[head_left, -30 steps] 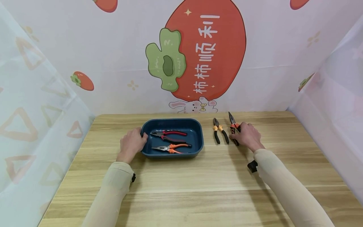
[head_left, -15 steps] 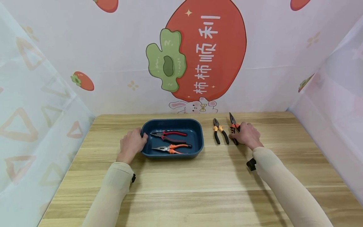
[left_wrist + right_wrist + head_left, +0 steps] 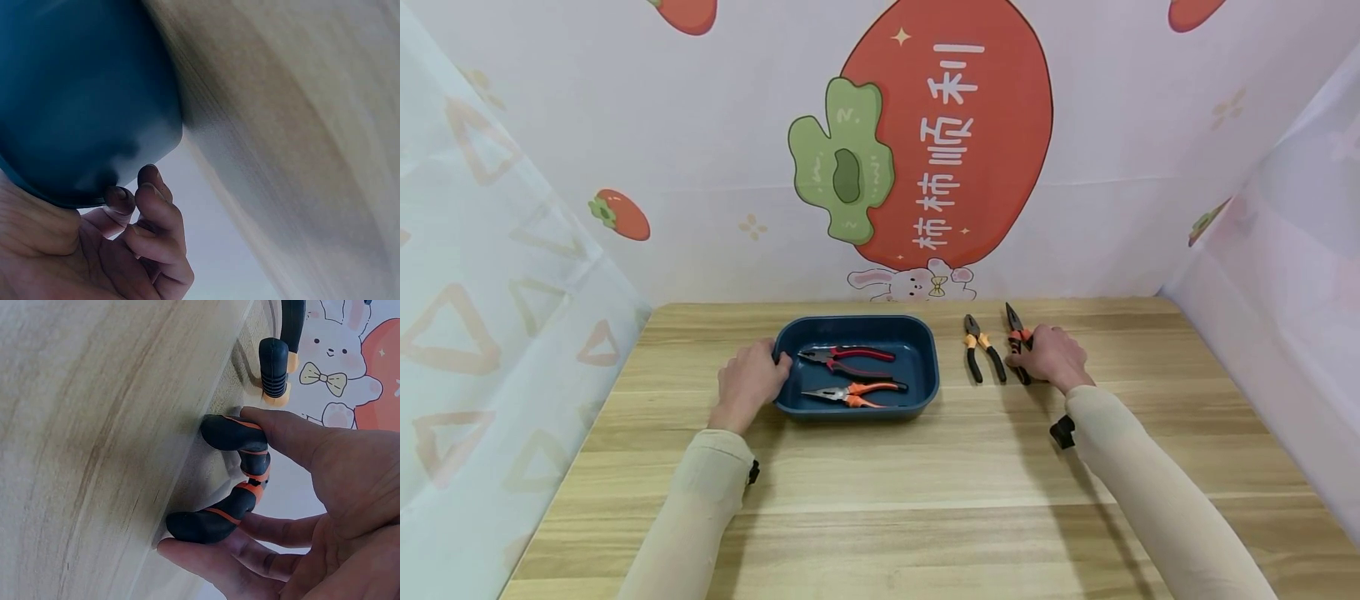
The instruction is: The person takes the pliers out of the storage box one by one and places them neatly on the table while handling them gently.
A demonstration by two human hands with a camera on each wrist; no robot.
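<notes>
Rightmost pliers [image 3: 1015, 332]: right hand [image 3: 1054, 357] gripping. Tray [image 3: 857, 412]: left hand [image 3: 750, 375] seemingly pinching. Wall [image 3: 722, 125]: 柿柿顺利.

Head view looks dn at tbl [image 3: 895, 500] 2 close wrist views share.

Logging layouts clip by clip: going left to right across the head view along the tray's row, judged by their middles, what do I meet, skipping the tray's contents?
Left grip, blue tray, yellow-and-black pliers, orange-and-black long-nose pliers, right grip.
</notes>
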